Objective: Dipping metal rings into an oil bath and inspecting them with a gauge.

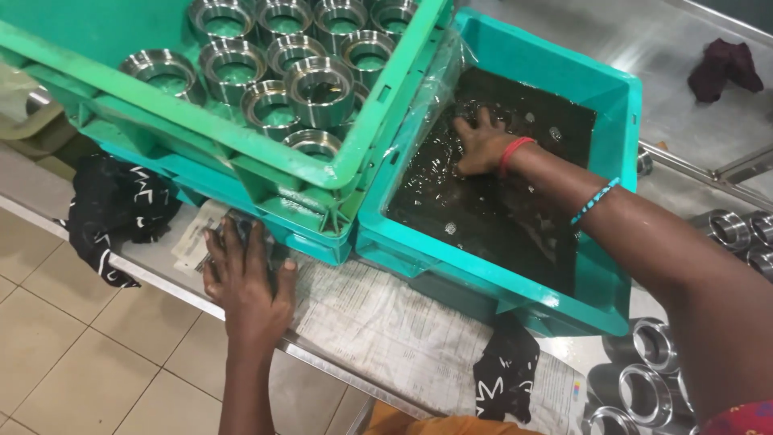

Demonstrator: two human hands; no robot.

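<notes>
Teal plastic is your landmark here: the teal crate (515, 72), lined with clear film and holding dark liquid (483, 217), sits on the steel table (692, 48). Your right hand (481, 145) is down in that liquid toward the crate's far end, fingers spread wide and pressing or feeling along the bottom; whether it has anything under the palm you cannot tell, because the liquid hides it. A red band (512, 155) sits at that wrist and a blue beaded one (594, 201) further up the forearm.

To the left of the teal crate, tilted and touching its rim, stands the green crate (266, 173) stacked with polished steel rings (320, 87). Your left hand (245, 278) lies flat and open on the printed paper (378, 322) just in front of that green crate, gripping nothing. More steel rings (652, 346) stand on the table to the right of the teal crate, and a black patterned cloth (506, 366) hangs off the table edge below it. A dark red rag (725, 68) lies well beyond the crate.

Mind the risks. The green crate leans on the teal one, so a nudge could shift it and let the heavy rings slide. An oily right hand may lose a ring, and a dropped one could tear the film or splash liquid onto the paper. The bands at your wrist could also snag.
</notes>
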